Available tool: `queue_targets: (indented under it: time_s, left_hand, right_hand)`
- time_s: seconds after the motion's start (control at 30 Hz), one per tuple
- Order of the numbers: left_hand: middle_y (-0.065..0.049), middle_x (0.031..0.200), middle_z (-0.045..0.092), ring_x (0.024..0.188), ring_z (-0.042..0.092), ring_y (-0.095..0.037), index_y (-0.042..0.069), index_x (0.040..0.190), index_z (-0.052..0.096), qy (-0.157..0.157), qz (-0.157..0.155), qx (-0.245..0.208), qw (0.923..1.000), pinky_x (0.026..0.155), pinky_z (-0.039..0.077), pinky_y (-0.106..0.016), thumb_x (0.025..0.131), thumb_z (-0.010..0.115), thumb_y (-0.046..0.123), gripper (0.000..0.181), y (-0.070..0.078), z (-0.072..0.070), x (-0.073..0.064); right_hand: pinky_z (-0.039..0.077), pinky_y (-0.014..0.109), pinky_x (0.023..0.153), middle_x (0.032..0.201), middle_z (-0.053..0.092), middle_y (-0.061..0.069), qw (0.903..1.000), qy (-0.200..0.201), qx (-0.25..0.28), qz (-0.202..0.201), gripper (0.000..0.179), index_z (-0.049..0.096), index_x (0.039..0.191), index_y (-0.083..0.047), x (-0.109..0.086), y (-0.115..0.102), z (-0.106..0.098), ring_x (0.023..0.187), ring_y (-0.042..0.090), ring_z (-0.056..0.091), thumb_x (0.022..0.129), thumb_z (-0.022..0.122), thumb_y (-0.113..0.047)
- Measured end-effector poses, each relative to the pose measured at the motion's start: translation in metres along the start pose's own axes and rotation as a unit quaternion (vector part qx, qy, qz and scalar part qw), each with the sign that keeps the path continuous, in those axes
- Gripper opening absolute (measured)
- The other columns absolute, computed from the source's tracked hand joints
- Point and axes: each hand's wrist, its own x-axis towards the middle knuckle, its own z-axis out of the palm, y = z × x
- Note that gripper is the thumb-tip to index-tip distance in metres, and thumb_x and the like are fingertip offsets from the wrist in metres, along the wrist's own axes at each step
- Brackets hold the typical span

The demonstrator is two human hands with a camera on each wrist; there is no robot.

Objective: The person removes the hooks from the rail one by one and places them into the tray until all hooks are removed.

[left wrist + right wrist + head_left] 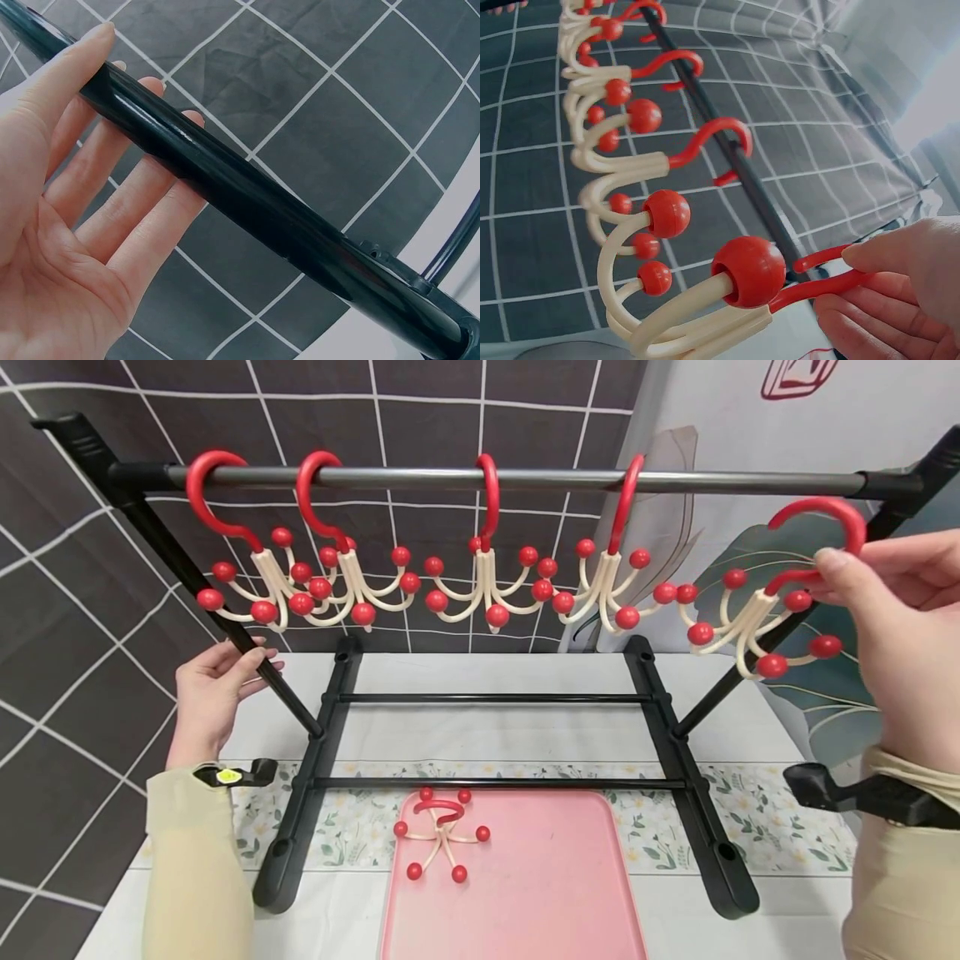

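My right hand point(903, 627) pinches the red hook of an octopus-shaped hanger point(746, 622) with cream arms and red ball tips. In the head view this hook appears just below the right end of the metal rod point(555, 482); the right wrist view has its open tip close beside the rod, contact unclear. My left hand point(213, 693) holds the rack's slanted black left post point(225, 172), thumb on one side and fingers behind. Several like hangers point(486, 577) hang from the rod by their hooks. Another hanger point(442, 835) lies on the pink tray point(555, 893).
The black rack's feet point(701, 827) and its two lower crossbars point(495, 699) stand on the white table point(300, 935), which has a floral strip. Behind rises a dark grid-patterned backdrop point(435, 427). A pale patterned curtain point(720, 460) hangs at the right.
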Motion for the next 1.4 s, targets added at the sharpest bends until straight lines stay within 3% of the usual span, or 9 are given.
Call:
queue_targets:
  time_s: [0.23,0.37,0.5,0.77,0.97,1.2,1.4]
  left_hand:
    - [-0.008,0.096,0.075,0.083,0.076,-0.018,-0.009,0.118,0.068,0.0,-0.001,0.005,1.0,0.075,0.059,-0.028,0.093,0.074,0.002,0.028,0.0,0.0,-0.001]
    - [-0.007,0.096,0.076,0.084,0.076,-0.017,-0.011,0.119,0.066,0.0,-0.001,0.008,1.0,0.075,0.059,-0.028,0.093,0.074,0.002,0.03,0.0,0.0,-0.001]
    - [-0.007,0.096,0.076,0.084,0.076,-0.017,-0.01,0.118,0.067,-0.001,-0.003,0.008,1.0,0.076,0.059,-0.027,0.093,0.074,0.002,0.029,0.001,0.0,0.0]
    - [-0.008,0.096,0.076,0.083,0.076,-0.018,-0.008,0.117,0.069,-0.001,-0.002,0.003,1.0,0.075,0.06,-0.028,0.093,0.074,0.002,0.026,0.0,0.0,0.0]
    - [-0.008,0.096,0.076,0.084,0.076,-0.018,-0.009,0.117,0.068,-0.001,-0.002,0.003,1.0,0.075,0.059,-0.028,0.093,0.074,0.002,0.028,0.0,-0.001,0.0]
    - [-0.008,0.096,0.076,0.084,0.076,-0.017,-0.012,0.12,0.065,-0.002,-0.002,0.007,1.0,0.076,0.059,-0.028,0.093,0.074,0.002,0.031,0.0,-0.001,0.0]
    - [-0.007,0.097,0.076,0.084,0.076,-0.017,-0.014,0.121,0.064,0.001,-0.006,0.014,0.9999,0.076,0.059,-0.028,0.093,0.074,0.004,0.035,0.0,-0.002,0.001]
  right_hand:
    - [0.05,0.013,0.061,0.094,0.077,-0.002,0.9978,-0.054,0.032,0.02,0.026,0.074,0.107,0.006,-0.023,0.013,0.007,0.079,0.006,0.073,0.086,0.083,-0.006]
    - [0.054,0.014,0.066,0.093,0.076,-0.006,0.9956,-0.093,-0.002,0.008,0.025,0.076,0.107,0.004,-0.037,0.022,0.014,0.079,0.005,0.073,0.086,0.083,-0.008]
    - [0.055,0.015,0.067,0.093,0.075,-0.007,0.9911,-0.133,-0.003,0.006,0.024,0.075,0.107,0.003,-0.05,0.031,0.022,0.08,0.005,0.073,0.086,0.083,-0.008]
    - [0.055,0.015,0.07,0.091,0.075,-0.006,0.9777,-0.209,0.019,0.002,0.018,0.074,0.101,0.001,-0.075,0.045,0.04,0.079,0.006,0.073,0.087,0.082,-0.006]
    - [0.056,0.018,0.062,0.088,0.076,-0.001,0.9627,-0.266,0.047,0.002,0.015,0.075,0.098,-0.002,-0.095,0.046,0.054,0.074,0.011,0.074,0.086,0.083,-0.003]
    - [0.055,0.018,0.058,0.086,0.076,0.003,0.9539,-0.291,0.07,-0.01,0.015,0.075,0.094,-0.004,-0.113,0.046,0.066,0.071,0.013,0.073,0.083,0.084,0.001]
    - [0.059,0.023,0.063,0.087,0.076,0.006,0.9408,-0.32,0.112,0.016,0.013,0.073,0.092,-0.003,-0.127,0.044,0.074,0.074,0.017,0.075,0.084,0.082,0.003]
